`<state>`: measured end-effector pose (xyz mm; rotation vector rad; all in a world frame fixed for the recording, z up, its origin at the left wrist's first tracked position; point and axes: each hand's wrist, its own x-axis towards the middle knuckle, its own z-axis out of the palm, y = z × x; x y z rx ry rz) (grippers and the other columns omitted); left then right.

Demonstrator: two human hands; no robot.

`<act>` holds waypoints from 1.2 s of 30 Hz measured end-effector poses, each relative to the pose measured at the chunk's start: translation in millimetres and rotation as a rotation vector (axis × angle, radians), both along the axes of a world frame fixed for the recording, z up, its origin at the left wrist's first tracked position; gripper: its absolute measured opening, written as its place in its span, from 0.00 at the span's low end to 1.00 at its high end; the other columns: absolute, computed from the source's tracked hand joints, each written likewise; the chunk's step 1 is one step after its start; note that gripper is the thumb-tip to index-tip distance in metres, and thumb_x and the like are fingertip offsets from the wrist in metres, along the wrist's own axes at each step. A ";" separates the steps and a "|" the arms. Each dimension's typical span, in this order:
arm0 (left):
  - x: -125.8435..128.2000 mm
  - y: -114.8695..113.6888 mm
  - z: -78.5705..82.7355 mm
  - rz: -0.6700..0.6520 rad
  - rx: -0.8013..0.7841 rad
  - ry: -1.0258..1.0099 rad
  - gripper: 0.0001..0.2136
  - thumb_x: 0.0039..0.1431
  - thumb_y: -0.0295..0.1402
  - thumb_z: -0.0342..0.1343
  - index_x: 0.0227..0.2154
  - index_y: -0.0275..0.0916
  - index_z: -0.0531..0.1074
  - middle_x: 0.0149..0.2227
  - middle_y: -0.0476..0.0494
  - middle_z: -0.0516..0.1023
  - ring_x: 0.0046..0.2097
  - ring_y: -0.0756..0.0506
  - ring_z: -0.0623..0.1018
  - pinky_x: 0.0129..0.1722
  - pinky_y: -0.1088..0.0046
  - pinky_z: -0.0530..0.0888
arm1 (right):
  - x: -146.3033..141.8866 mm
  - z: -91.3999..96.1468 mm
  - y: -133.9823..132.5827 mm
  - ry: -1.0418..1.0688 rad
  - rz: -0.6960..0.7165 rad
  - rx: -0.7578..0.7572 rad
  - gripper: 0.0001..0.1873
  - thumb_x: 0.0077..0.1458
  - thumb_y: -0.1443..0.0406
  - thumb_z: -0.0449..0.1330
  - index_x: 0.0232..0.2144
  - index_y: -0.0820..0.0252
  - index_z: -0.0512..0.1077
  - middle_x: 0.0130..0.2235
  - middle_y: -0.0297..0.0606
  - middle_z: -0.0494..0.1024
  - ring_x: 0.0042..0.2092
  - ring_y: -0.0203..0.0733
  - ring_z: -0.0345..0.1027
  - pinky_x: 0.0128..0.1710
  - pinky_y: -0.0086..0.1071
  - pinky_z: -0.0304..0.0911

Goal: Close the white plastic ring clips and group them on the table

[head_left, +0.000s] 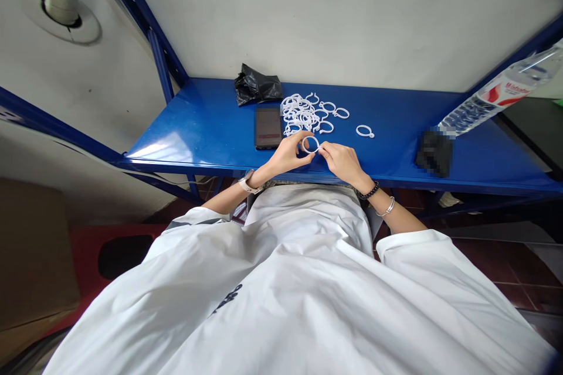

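Both hands hold one white plastic curtain ring [304,147] near the front edge of the blue table. My left hand [288,153] curls its thumb and fingers around the ring's left side. At the ring's right side, my right hand [343,161] pinches the small tab, which its fingertips partly hide. Just beyond the hands lies a heap of similar white curtain rings [299,110], several of them overlapping. One single curtain ring [364,131] lies apart to the right of the heap.
A dark phone [268,128] lies left of the rings, with a crumpled black plastic bag [257,85] behind it. On the right are a clear water bottle [497,94] and a blurred dark object [434,153]. The blue table [197,129] meets a pale wall at the back.
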<state>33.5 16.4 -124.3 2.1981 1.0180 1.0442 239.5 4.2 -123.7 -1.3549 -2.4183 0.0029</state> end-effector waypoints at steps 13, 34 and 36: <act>-0.4 0.0 -1.8 -0.022 -0.004 -0.028 0.20 0.55 0.42 0.62 0.45 0.39 0.64 0.31 0.49 0.72 0.32 0.49 0.73 0.30 0.75 0.70 | -2.0 1.7 -2.6 0.023 -0.011 0.013 0.15 0.68 0.60 0.47 0.44 0.58 0.72 0.34 0.42 0.81 0.37 0.47 0.74 0.30 0.33 0.50; 0.3 -0.7 -2.9 -0.043 -0.033 -0.023 0.22 0.51 0.42 0.66 0.34 0.42 0.56 0.24 0.56 0.67 0.24 0.53 0.65 0.25 0.76 0.63 | -1.2 0.6 -2.8 0.041 -0.006 0.009 0.15 0.68 0.61 0.48 0.47 0.59 0.72 0.35 0.41 0.82 0.37 0.47 0.75 0.31 0.33 0.53; 0.6 -0.4 -2.9 -0.048 -0.027 -0.030 0.23 0.51 0.42 0.66 0.34 0.42 0.55 0.24 0.56 0.66 0.23 0.53 0.65 0.24 0.77 0.62 | -1.0 0.1 -2.5 0.037 -0.005 0.015 0.15 0.68 0.62 0.48 0.46 0.59 0.72 0.35 0.41 0.82 0.37 0.47 0.75 0.31 0.33 0.53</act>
